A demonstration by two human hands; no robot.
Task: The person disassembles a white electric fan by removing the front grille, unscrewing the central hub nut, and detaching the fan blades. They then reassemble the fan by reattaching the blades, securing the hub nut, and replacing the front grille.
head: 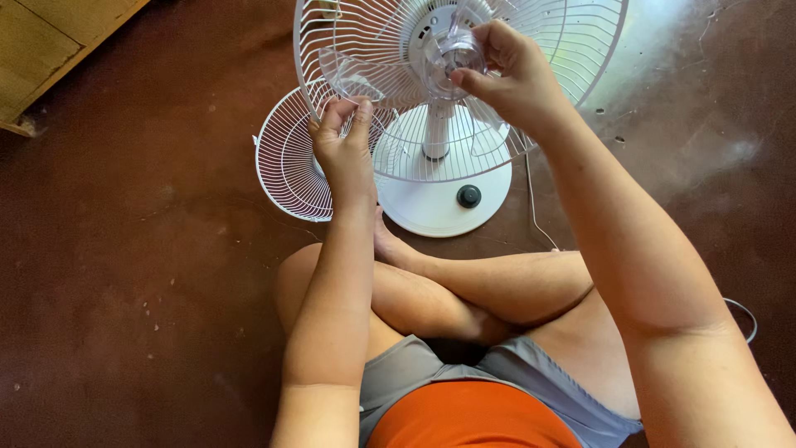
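Your left hand (pixel 344 149) pinches the lower rim of the fan's rear grille (pixel 555 50). Your right hand (pixel 506 70) closes its fingers on the clear blade hub (pixel 452 54) at the fan's centre. The front grille (pixel 286 162) lies on the floor (pixel 133 249) beside the base (pixel 439 207).

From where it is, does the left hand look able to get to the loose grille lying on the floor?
Probably yes: the left hand grips the fan's rim just above the loose grille, and nothing lies between them.

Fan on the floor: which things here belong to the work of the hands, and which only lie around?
In the work:
clear blade
rear grille
left hand
right hand
fan base

Lying about:
loose front grille
wooden board
white cord
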